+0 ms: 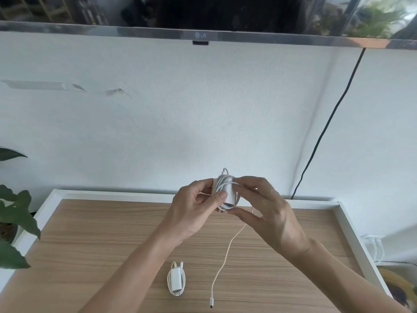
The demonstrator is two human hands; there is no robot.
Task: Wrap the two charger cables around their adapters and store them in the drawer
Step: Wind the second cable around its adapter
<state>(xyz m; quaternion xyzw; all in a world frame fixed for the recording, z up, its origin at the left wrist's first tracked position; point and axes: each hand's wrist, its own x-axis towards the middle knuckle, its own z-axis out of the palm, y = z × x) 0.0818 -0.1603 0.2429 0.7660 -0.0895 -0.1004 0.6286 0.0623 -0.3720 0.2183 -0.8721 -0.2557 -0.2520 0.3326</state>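
Above the wooden tabletop (90, 245), my left hand (194, 213) grips a white adapter (228, 190) with several turns of its white cable wound around it. My right hand (268, 211) pinches the cable at the adapter's right side. The loose cable tail (225, 258) hangs from the bundle down to the table, and its plug end lies near the front edge. A second white adapter (176, 281), with its cable coiled around it, lies on the table in front of me. No drawer is in view.
The table has a raised white rim (347, 224). Green plant leaves (15, 213) reach in at the left. A TV (203, 16) hangs on the white wall above, with a black cord (325, 127) running down at the right. White and coloured items sit beyond the right rim.
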